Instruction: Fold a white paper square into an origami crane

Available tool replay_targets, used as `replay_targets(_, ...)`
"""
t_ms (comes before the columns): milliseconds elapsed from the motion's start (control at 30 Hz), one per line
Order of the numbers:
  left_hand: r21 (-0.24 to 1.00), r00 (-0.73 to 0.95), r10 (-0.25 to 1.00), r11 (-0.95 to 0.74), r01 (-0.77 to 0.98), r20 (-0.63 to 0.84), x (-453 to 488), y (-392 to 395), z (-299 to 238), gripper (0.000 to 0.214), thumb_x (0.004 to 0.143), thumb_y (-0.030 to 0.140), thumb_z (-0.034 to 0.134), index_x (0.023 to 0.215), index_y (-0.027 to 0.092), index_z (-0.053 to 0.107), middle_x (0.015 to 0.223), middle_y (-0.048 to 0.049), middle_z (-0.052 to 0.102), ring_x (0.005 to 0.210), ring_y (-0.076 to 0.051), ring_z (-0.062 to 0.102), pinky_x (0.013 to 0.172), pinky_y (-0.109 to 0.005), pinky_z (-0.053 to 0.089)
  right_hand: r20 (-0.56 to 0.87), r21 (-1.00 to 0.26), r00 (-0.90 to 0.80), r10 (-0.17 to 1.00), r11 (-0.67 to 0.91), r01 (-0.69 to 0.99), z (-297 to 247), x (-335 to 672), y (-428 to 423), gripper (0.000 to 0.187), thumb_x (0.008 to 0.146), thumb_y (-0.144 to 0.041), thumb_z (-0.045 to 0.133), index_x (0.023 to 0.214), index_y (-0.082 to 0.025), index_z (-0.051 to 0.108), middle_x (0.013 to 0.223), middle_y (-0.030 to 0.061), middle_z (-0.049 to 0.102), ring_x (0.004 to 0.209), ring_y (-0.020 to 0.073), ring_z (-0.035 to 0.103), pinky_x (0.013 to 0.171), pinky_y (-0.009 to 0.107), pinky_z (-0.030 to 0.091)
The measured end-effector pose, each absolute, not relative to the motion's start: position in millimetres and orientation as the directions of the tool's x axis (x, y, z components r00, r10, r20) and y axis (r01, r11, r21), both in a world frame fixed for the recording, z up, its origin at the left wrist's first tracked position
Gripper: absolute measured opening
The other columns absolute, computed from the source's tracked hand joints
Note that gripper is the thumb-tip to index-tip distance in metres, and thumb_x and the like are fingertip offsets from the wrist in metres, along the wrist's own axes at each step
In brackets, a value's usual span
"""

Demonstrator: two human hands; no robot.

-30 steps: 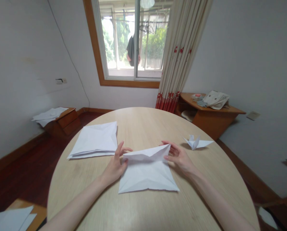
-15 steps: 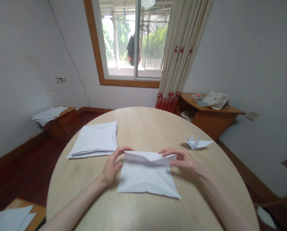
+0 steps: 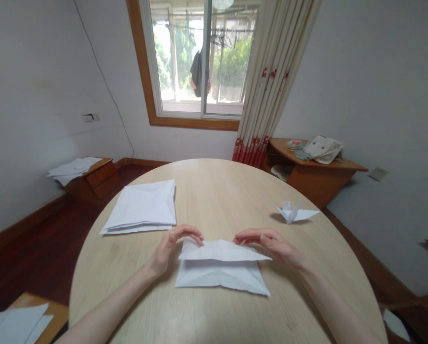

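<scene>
A white sheet of paper [image 3: 221, 278] lies on the round wooden table [image 3: 214, 200] in front of me, its far half folded over toward me. My left hand [image 3: 171, 248] pinches the folded flap at its left end. At the flap's right end my right hand [image 3: 271, 244] holds it the same way, fingers curled over the top edge. Both hands are closed on the paper.
A stack of white sheets [image 3: 142, 208] lies at the table's left. A small folded paper bird [image 3: 293, 212] sits at the right. Beyond are a wooden side table with a bag [image 3: 321, 149], a curtain [image 3: 271, 81], a window, and a low cabinet with papers [image 3: 78, 168].
Both hands have brought the paper's far edge up and over toward me, so the raised flap now lies lower and nearer the near edge.
</scene>
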State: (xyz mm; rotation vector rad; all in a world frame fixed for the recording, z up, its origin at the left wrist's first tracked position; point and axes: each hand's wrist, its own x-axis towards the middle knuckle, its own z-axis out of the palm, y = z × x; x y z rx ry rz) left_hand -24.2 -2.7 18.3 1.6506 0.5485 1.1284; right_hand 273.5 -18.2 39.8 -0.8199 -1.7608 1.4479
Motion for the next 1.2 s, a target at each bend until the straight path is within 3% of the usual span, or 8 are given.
replay_targets(167,0.937,0.529,0.782,-0.343,-0.075,0.329,-24,-1,16,0.086,0.082,0.081,0.021,0.093,0.012,0.071,0.091,-0.0135,0.071,0.092,-0.03,0.064,0.091,-0.043,0.043,0.022,-0.957,-0.566,0.824,0.181,0.225,42,265,-21,0.05,0.086,-0.06,0.051,0.108,-0.019,0.071,0.116,0.0132,0.067,0.107,0.027,0.059,0.095,0.045,0.041)
replay_targets(300,0.933,0.626,0.738,-0.357,0.043,0.253,-26,-3,17,0.085,0.085,0.078,0.016,0.104,0.016,0.071,0.111,-0.0129,0.068,0.108,-0.031,0.059,0.1,-0.046,0.037,-0.061,-0.913,-0.574,0.816,0.187,0.362,45,259,-23,0.047,0.086,-0.056,0.055,0.115,-0.022,0.068,0.127,0.0108,0.061,0.119,0.028,0.054,0.103,0.047,0.036)
replay_targets(400,0.904,0.656,0.723,-0.402,0.146,0.216,-26,-4,20,0.077,0.088,0.074,0.02,0.112,0.021,0.069,0.119,-0.01,0.066,0.115,-0.029,0.056,0.105,-0.047,0.033,-0.084,-0.887,-0.609,0.789,0.22,0.406,44,256,-24,0.047,0.086,-0.054,0.056,0.119,-0.023,0.065,0.133,0.0095,0.058,0.125,0.0277,0.05,0.107,0.048,0.033)
replay_targets(600,0.867,0.705,0.695,-0.432,0.25,0.143,-23,-4,23,0.056,0.093,0.062,0.036,0.116,0.022,0.067,0.122,-0.0091,0.065,0.117,-0.026,0.057,0.104,-0.043,0.038,-0.137,-0.844,-0.628,0.766,0.242,0.479,35,254,-25,0.05,0.085,-0.051,0.059,0.127,-0.025,0.058,0.144,0.0092,0.046,0.132,0.0278,0.042,0.111,0.051,0.026)
replay_targets(833,0.766,0.717,0.687,-0.522,0.374,0.119,-17,-2,9,0.034,0.092,0.037,0.051,0.121,0.023,0.064,0.13,-0.0082,0.06,0.122,-0.025,0.053,0.104,-0.044,0.039,-0.173,-0.764,-0.621,0.765,0.294,0.575,31,245,-29,0.048,0.093,-0.042,0.049,0.137,-0.024,0.046,0.15,0.0088,0.033,0.139,0.0251,0.03,0.115,0.05,0.019)
replay_targets(1200,0.536,0.743,0.639,-0.705,0.464,0.199,-17,2,-10,0.045,0.091,0.026,0.054,0.136,0.026,0.048,0.143,-0.0071,0.046,0.132,-0.023,0.043,0.109,-0.045,0.035,-0.11,-0.549,-0.592,0.799,0.448,0.706,13,231,-34,0.054,0.095,-0.031,0.043,0.146,-0.022,0.03,0.153,0.0074,0.023,0.142,0.0213,0.022,0.117,0.047,0.018)
